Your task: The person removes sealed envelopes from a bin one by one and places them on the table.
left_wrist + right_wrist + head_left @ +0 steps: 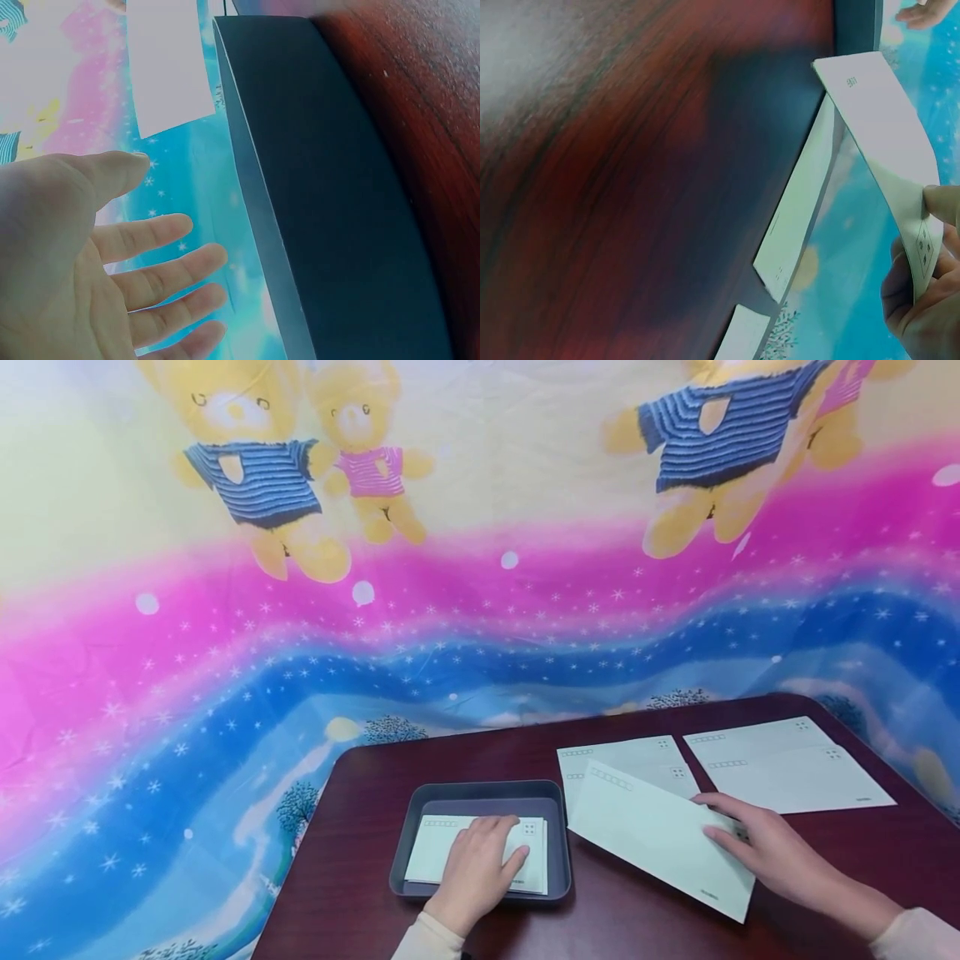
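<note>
My right hand (772, 847) pinches a pale envelope (652, 839) by its right end, thumb on one face and fingers behind. This envelope is tilted above the table, its left corner close to the tray's right side. In the right wrist view the same envelope (881, 120) bends slightly near the thumb. A dark grey tray (487, 789) stands to the left, with several stacked envelopes (431, 856) in it. Over that stack is my left hand (480, 864). The left wrist view shows its fingers (169, 285) extended and spread, holding nothing, above the tray's rim.
Right of the tray, overlapping envelopes lie in two groups on the dark red table: one pile (618, 750) partly behind the held envelope, another (802, 777) farther right. A cartoon-bear cloth (480, 635) hangs behind the table's back edge.
</note>
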Demonstrator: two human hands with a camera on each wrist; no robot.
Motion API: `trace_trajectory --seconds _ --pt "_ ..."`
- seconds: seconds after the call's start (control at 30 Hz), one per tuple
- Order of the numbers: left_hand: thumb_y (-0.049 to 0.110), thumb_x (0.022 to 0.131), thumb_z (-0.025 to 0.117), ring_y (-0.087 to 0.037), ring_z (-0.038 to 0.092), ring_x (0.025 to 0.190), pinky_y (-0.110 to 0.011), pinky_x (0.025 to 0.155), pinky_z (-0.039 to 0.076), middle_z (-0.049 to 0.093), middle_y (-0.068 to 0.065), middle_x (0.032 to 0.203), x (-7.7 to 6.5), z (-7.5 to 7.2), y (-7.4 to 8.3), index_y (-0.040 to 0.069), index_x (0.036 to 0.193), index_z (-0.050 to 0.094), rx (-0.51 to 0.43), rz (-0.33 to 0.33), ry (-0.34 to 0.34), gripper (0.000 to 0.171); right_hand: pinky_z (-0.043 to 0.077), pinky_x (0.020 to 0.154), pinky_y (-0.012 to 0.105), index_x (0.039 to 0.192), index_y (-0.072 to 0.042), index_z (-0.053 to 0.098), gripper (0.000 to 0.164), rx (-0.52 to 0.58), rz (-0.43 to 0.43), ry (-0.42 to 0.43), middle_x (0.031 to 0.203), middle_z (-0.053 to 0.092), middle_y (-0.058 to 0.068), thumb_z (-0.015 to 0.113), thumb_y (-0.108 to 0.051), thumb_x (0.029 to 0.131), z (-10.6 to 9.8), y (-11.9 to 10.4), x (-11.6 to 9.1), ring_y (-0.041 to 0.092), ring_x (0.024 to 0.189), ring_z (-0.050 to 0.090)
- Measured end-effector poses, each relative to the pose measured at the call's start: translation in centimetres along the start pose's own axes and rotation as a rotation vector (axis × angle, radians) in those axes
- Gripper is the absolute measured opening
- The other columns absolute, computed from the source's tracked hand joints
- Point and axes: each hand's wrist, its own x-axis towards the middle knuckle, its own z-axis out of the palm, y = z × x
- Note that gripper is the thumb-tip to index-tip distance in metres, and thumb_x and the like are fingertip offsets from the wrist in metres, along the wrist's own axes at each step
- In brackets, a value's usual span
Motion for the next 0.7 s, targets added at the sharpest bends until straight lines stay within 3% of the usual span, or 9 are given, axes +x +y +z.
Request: trace_trajectory --seconds 0.23,0.57,0.7 --pt "0.040 0.089 0.058 -0.021 0.058 0.106 -0.042 0.083 0.048 0.065 -0.004 0.113 0.3 0.2 0.5 0.013 0.120 0.063 0.005 0.017 0.001 0.042 0.050 0.070 0.029 0.121 -0.020 0.061 0.036 0.008 0.021 -0.040 0.111 0.066 -0.005 0.063 -0.031 0.087 -0.2 1.1 -0.3 -0.001 0.099 0.055" --pt "0.040 0.089 0.057 -0.019 0.057 0.107 -0.041 0.083 0.048 0.065 -0.003 0.112 0.4 0.5 1.2 0.014 0.120 0.063 0.014 0.046 0.017 0.040 0.050 0.072 0.029 0.120 -0.013 0.062 0.038 -0.005 0.047 -0.071 0.114 0.065 0.001 0.063 -0.032 0.087 -0.8 1.9 -0.5 -0.003 0.102 0.053" --pt "0.040 0.090 0.056 -0.019 0.057 0.107 -0.040 0.085 0.047 0.065 -0.003 0.113 0.5 0.6 1.6 0.014 0.120 0.063 0.008 0.053 0.008 0.041 0.050 0.068 0.027 0.119 -0.016 0.062 0.036 0.003 0.062 -0.084 0.111 0.065 0.000 0.063 -0.032 0.088 -0.9 2.2 -0.7 -0.004 0.099 0.054"
